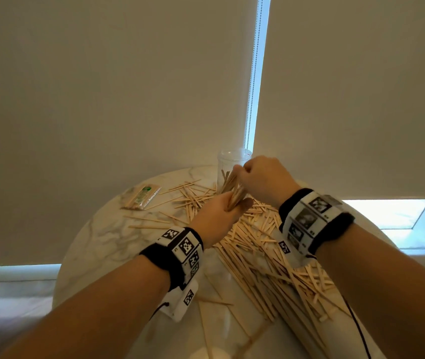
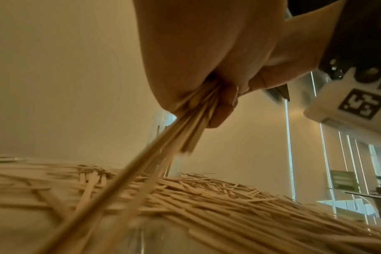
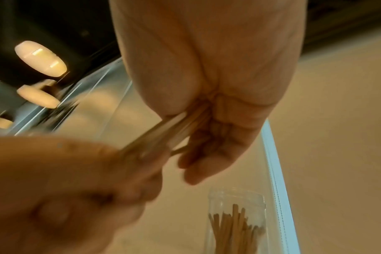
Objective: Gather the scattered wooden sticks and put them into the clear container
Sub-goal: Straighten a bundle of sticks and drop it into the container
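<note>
Both hands hold one bundle of wooden sticks (image 1: 234, 189) above the round marble table (image 1: 102, 242), just in front of the clear container (image 1: 233, 164). My left hand (image 1: 221, 206) grips the bundle's lower end. My right hand (image 1: 255, 172) grips its upper end, close to the container's rim. In the left wrist view the bundle (image 2: 185, 123) pokes down out of the fist. The right wrist view shows the container (image 3: 235, 221) below the hands, with several sticks standing inside it. A large heap of loose sticks (image 1: 271, 255) covers the table's right half.
A clear packet of sticks (image 1: 142, 195) lies at the table's far left. More stray sticks (image 1: 188, 198) lie between it and the container. Roller blinds hang right behind the table, with a bead chain (image 1: 254, 73) above the container.
</note>
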### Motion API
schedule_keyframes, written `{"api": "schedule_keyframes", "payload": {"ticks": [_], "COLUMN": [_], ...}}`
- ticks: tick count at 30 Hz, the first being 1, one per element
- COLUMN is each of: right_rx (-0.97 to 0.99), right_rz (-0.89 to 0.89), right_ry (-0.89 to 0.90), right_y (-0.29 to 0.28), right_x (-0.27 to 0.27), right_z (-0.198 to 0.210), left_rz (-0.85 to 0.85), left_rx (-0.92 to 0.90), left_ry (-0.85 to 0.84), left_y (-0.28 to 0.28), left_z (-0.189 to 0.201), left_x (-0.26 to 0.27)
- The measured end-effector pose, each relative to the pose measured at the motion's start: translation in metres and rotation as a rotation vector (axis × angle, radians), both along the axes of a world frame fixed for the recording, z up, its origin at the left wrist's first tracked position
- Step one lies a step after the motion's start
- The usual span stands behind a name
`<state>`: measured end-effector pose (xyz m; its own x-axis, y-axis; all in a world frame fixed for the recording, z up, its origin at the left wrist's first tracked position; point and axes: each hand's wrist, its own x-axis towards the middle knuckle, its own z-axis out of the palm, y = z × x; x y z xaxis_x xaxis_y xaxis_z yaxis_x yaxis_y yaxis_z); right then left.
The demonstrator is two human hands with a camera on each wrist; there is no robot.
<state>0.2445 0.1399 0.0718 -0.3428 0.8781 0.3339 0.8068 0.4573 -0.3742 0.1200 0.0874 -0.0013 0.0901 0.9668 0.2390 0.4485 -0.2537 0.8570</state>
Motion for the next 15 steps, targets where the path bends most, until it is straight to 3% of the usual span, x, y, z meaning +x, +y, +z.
{"api": "schedule_keyframes", "payload": {"ticks": [2, 5, 7, 9, 13, 15], "right_rx": [0.042, 0.094, 0.001, -0.142, -0.174, -0.233], "right_rz": [0.003, -0.019, 0.028, 0.096, 0.118, 0.138], "right_ry": [-0.106, 0.036, 0.051, 0.150, 0.543, 0.464], "right_y": [0.001, 0.001, 0.000, -0.003, -0.007, -0.012], "right_x": [-0.004, -0.002, -0.004, -0.007, -0.002, 0.003], "right_z": [-0.011, -0.011, -0.009, -0.009, -0.010, -0.019], "left_rz": [0.004, -0.015, -0.018, -0.009, 0.054, 0.127], "left_rx": [-0.019, 0.004, 0.038, 0.034, 0.059, 0.065], "left_ry": [0.022, 0.073, 0.112, 0.025, -0.194, -0.339], "left_y": [0.002, 0.005, 0.006, 0.007, 0.012, 0.015], "left_z": [0.004, 0.012, 0.017, 0.020, 0.025, 0.028], "left_x": [0.004, 0.007, 0.010, 0.012, 0.001, -0.010]}}
